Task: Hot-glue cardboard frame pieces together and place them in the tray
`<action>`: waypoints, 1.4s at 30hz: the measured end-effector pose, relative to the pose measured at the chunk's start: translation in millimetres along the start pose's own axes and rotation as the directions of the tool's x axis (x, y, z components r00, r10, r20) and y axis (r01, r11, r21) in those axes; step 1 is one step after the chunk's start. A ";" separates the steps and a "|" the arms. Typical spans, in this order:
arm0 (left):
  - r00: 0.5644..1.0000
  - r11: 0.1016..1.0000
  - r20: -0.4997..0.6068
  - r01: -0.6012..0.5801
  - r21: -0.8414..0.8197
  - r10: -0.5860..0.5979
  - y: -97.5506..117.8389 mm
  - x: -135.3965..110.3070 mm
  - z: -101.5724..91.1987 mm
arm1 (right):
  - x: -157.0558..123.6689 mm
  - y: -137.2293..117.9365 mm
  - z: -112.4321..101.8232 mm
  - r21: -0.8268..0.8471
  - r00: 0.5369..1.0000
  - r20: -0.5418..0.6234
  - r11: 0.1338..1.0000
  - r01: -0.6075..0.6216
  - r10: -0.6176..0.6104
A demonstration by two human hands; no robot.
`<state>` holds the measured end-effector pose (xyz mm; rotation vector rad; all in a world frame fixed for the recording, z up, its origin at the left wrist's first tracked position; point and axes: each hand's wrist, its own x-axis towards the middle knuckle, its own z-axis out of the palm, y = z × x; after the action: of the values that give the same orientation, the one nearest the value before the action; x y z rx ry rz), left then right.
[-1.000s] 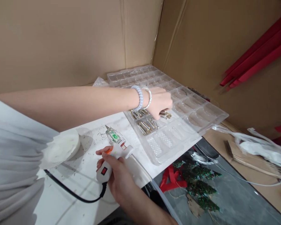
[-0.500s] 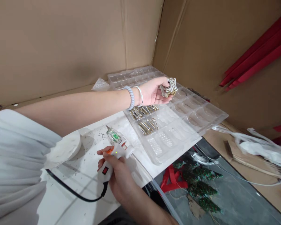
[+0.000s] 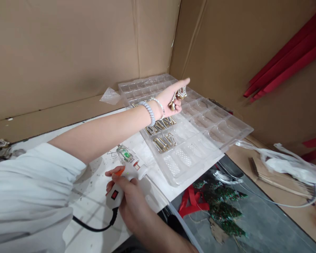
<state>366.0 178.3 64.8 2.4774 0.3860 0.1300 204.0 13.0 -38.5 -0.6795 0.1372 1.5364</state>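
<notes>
My left hand [image 3: 167, 100] reaches over the clear plastic tray [image 3: 162, 167], its thumb stretched out and its fingers curled round several ornate metal frame-shaped pieces [image 3: 182, 92] with white outlines and a brass tone. Below the wrist, tray compartments hold slim brass-coloured clip-like pieces [image 3: 160, 144], with similar ornate frames [image 3: 171, 139] among them. Low over the white table, my right hand [image 3: 130, 195] is closed on a white hot glue gun [image 3: 131, 171] with an orange trigger, a red switch and a green-lit clear front. My left forearm partly covers the gun's tip.
Cardboard walls [image 3: 81, 45] enclose the back and right. A black cord [image 3: 92, 228] runs from the gun. More ornate pieces [image 3: 0, 143] lie at the far left. Right of the table are green glittery trees [image 3: 225, 211], red ribbon [image 3: 191, 203] and a plastic bag [image 3: 287, 163].
My left hand has turned and shifted slightly left; its thumb has lifted off the ornate pieces and its fingers have curled in. The left sleeve now covers the white round dish. The right hand keeps its hold.
</notes>
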 end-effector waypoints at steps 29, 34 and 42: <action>0.850 0.802 0.519 -0.247 0.544 -0.090 15.0 -25.1 33.9 | -1.6 -2.7 -0.7 -0.020 0.999 0.033 1.000 -0.002 0.002; 0.815 0.805 0.544 -0.180 0.566 -0.200 25.3 -24.2 29.5 | -2.2 -3.7 0.9 -0.010 1.000 0.008 1.000 -0.015 0.015; 0.784 0.800 0.556 -0.133 0.586 -0.276 34.4 -25.4 23.8 | -4.4 -3.6 3.0 -0.012 1.000 -0.001 1.000 -0.017 0.017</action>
<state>354.6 130.8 66.1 2.9052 0.2531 -0.9869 206.1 11.0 -32.8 -0.6900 0.1355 1.5544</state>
